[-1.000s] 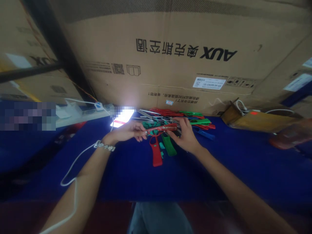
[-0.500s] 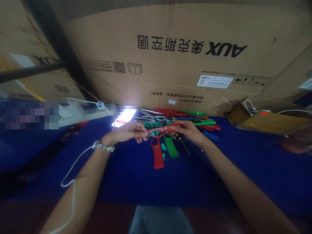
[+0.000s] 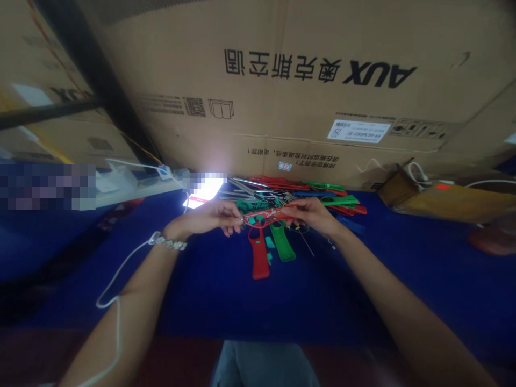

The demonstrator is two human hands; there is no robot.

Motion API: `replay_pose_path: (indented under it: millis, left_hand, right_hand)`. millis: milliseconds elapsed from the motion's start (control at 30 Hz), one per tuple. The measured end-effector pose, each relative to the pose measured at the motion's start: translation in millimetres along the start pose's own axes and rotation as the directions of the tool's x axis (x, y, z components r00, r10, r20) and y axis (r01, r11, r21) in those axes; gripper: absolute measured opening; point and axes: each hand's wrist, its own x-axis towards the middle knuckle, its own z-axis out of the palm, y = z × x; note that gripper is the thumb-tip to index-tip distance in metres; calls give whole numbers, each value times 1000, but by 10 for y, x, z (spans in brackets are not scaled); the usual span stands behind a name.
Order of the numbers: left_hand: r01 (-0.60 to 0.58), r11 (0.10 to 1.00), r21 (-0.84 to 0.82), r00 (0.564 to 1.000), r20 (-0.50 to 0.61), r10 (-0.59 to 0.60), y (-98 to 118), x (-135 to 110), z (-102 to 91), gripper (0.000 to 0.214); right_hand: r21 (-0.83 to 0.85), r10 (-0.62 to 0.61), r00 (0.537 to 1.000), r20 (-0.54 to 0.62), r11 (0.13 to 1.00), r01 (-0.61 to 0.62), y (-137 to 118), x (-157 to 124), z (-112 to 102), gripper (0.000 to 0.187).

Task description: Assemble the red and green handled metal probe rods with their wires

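In the head view a red lighter casing [image 3: 264, 216], with thin wires and small parts along its inside, is held level between my hands above the blue table. My left hand [image 3: 217, 217] pinches its left end, fingers closed. At the other end, my right hand [image 3: 312, 214] grips the casing between thumb and fingers. Just below lie a red handle shell [image 3: 260, 255] and a green handle shell [image 3: 284, 244], with small turquoise pieces [image 3: 269, 242] between them. Behind my hands is a jumble of turquoise parts [image 3: 248, 206], wires and metal tubes [image 3: 250, 185], partly hidden.
Red casings [image 3: 278, 183] and green casings [image 3: 341, 201] are piled at the back against a large cardboard box [image 3: 282, 118]. A bright screen [image 3: 205, 193] stands left of the pile. A white cord [image 3: 116, 279] runs from my bracelet [image 3: 171, 243]. A brown box [image 3: 439, 201] sits right.
The camera view has shifted slightly. Both hands keep hold of the red lighter casing in nearly the same place, with only slight finger movement.
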Motion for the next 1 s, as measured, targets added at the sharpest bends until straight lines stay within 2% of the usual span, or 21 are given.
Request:
replay_pose_path:
  millis: [300, 433, 533, 633, 700, 733, 867, 933, 1000]
  left_hand:
    - [29, 1000, -6, 999, -16, -29, -38, 18, -7, 28]
    - [42, 999, -4, 999, -13, -42, -35, 18, -12, 29]
    - [51, 999, -3, 998, -20, -51, -32, 14, -13, 29]
    - [53, 999, -1, 998, -25, -53, -29, 10, -16, 29]
    - [48, 999, -2, 999, -25, -48, -23, 9, -18, 29]
    - [48, 999, -3, 999, -21, -48, -19, 9, -17, 29]
    - [53, 999, 6, 999, 4, -53, -1, 3, -4, 29]
    - [35, 999, 24, 999, 11, -35, 7, -6, 0, 28]
    - [10, 999, 45, 1000, 25, -11, 25, -12, -10, 27]
  right_hand:
    - [-15, 32, 999, -44, 999, -32, 8, -30, 52, 42]
    - [-82, 19, 998, -57, 996, -24, 17, -34, 53, 45]
    - [-261, -131, 973, -192, 962, 78, 34, -53, 72, 42]
    - [-515, -355, 884, -305, 842, 160, 41, -96, 125, 37]
    - [-615, -445, 851, -279, 763, 198, 21, -121, 172, 37]
    - [-641, -460, 852, -250, 738, 211, 1, -127, 193, 38]
    - [-688, -366, 927, -87, 695, 209, -119, -92, 217, 31]
    - [-635, -259, 965, 42, 739, 226, -174, -54, 190, 31]
    - [-522, -146, 978, 151, 828, 204, -210, -28, 159, 36]
